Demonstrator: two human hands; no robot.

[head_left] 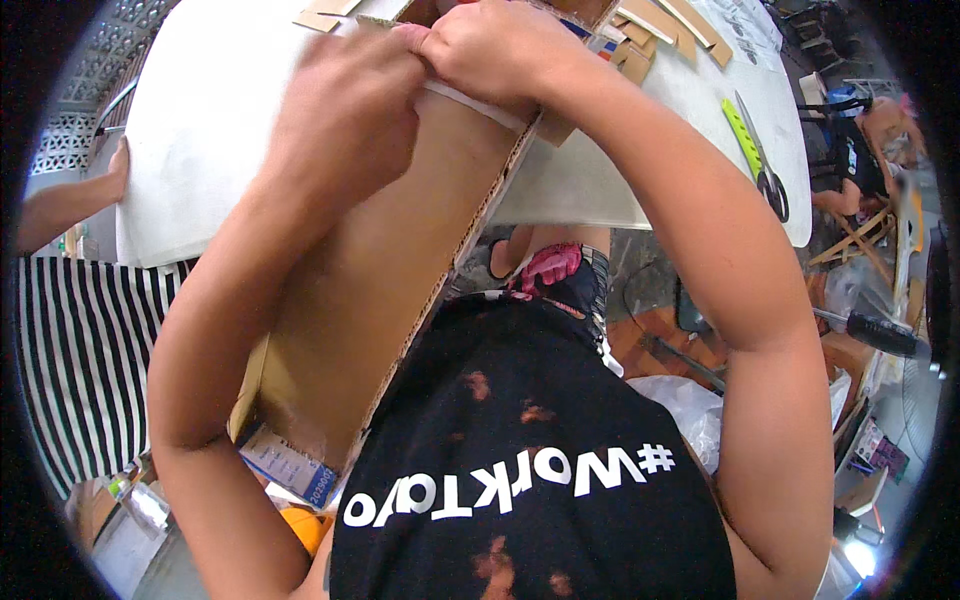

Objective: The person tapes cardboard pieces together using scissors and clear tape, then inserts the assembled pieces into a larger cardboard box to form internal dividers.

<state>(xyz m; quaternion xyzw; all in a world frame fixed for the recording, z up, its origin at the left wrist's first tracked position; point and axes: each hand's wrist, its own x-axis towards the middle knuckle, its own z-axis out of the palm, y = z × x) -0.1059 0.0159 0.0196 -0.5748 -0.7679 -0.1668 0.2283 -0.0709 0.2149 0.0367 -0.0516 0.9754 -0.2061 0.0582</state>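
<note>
1. White tabletop (205, 95) fills the upper part of the view, with a pierced block wall (65, 145) beyond it at far left.
2. Set diagonally across the middle is a long cardboard box (400, 260), its brown inside facing up. Its upper end lies over the table and its lower end reaches down beside the wearer's black shirt (530, 390).
3. A pale strip (480, 108) crosses the box near its upper end, just below the right hand (490, 55).
4. That hand is curled over the upper part of the box, its fingers bent inward; what they pinch, if anything, cannot be told.
5. Beside it, the left hand (345, 105) is slightly blurred, its fingers bent and reaching toward the right hand. The two meet or nearly meet; whether the left fingertips grip anything cannot be told.
6. Loose cardboard pieces (690, 40) lie on the table beyond the right forearm.
7. Black-handled scissors (769, 185) lie near the table's right side, just beside a bright green tool (741, 138).
8. At left, another person's hand (119, 170) rests at the table edge, above a black-and-white striped garment (90, 370).
9. Clear plastic (680, 410) shows below, between the shirt and the right arm.
</note>
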